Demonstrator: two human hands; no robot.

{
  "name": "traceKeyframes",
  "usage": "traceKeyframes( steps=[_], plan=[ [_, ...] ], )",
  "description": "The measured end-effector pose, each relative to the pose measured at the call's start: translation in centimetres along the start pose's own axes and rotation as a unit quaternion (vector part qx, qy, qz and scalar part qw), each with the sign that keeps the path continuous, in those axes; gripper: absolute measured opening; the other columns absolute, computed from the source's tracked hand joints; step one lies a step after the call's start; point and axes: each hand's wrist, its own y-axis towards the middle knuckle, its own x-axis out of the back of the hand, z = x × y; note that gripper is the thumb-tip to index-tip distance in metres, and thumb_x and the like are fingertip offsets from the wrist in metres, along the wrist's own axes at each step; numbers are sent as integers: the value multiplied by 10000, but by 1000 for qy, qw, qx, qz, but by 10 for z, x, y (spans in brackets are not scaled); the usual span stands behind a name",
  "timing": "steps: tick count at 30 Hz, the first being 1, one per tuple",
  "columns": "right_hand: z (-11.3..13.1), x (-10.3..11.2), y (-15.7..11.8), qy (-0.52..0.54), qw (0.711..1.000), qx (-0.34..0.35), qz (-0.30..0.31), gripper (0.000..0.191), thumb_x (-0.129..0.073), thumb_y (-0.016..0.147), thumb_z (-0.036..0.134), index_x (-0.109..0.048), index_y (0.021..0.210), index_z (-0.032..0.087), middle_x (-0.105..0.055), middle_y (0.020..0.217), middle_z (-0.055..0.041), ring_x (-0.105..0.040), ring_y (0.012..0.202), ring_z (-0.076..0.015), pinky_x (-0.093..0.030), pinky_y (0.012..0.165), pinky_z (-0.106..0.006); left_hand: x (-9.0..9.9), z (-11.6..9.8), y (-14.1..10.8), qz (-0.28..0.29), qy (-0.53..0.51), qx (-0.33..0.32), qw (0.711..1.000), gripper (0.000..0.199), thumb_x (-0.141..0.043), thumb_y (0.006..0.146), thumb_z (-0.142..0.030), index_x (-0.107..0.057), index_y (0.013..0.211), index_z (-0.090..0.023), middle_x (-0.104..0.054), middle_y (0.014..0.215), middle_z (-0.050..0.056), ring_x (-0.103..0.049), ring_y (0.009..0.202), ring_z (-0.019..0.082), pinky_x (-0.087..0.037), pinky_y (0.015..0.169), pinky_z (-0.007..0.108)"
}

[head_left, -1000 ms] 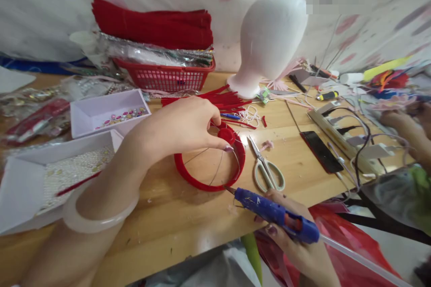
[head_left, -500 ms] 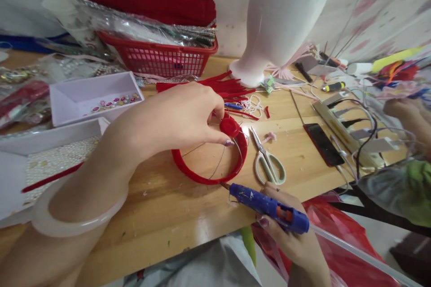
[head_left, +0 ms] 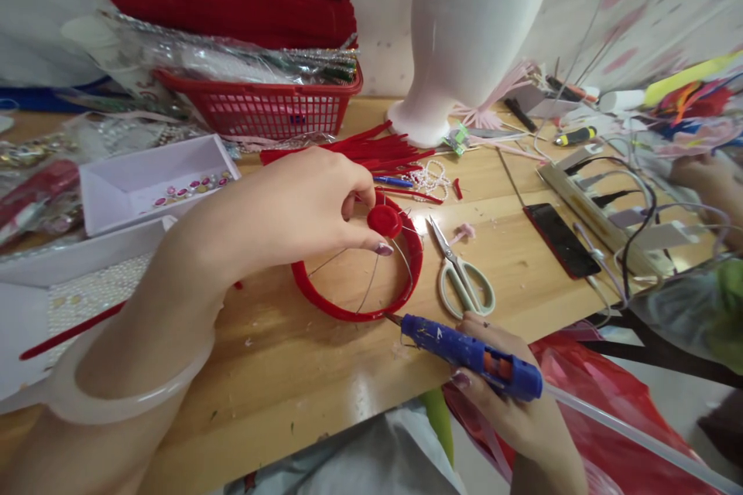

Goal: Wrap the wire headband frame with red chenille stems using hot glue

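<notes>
The red ring [head_left: 416, 254] appears covered; its inner wires [head_left: 370, 283] are bare. Left hand [head_left: 305, 205]: grip pinching red disc [head_left: 385, 222]. Right hand [head_left: 518, 419]: grip around glue gun [head_left: 458, 349].

Scissors [head_left: 457, 264] lie right of the ring [head_left: 353, 315], left of the phone [head_left: 561, 240].

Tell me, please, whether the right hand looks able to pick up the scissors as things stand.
Probably not straight away: the right hand is holding the blue glue gun. Otherwise the way looks free, since the scissors lie uncovered on the table just beyond it.
</notes>
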Motion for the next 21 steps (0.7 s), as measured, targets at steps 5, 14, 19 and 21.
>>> traceKeyframes(
  steps=[5, 14, 19, 21],
  plan=[
    [0, 1, -1, 3, 1000, -16, 2, 328, -611, 890, 462, -546, 678, 220, -536, 619, -13, -519, 586, -189, -409, 549, -307, 1, -1, 0, 6, -6, -2, 1000, 309, -686, 754, -541, -751, 860, -258, -707, 754, -12, -571, 620, 160, -327, 578, 297],
    [-3, 2, -4, 16, 1000, -21, 15, 334, -598, 898, 480, -571, 701, 212, -542, 633, -10, -531, 597, -183, -403, 566, -305, 1, 0, 1, 8, 1, 5, 1000, 347, -686, 751, -572, -757, 879, -258, -699, 748, -3, -556, 610, 166, -318, 583, 305],
    [1, -4, -3, 24, 999, -24, -5, 392, -579, 899, 569, -597, 705, 229, -544, 638, -27, -536, 611, -205, -408, 576, -324, 0, 0, 0, 8, 0, 6, 1000, 359, -689, 749, -574, -754, 884, -247, -697, 764, 0, -562, 624, 166, -318, 575, 297],
    [3, -7, -1, 21, 1000, -20, -3, 408, -565, 906, 572, -575, 688, 227, -525, 625, -20, -520, 585, -194, -395, 552, -316, 0, 0, 0, 5, 3, 7, 1000, 357, -691, 749, -571, -751, 882, -246, -699, 772, 0, -564, 627, 166, -320, 577, 295]
  ],
)
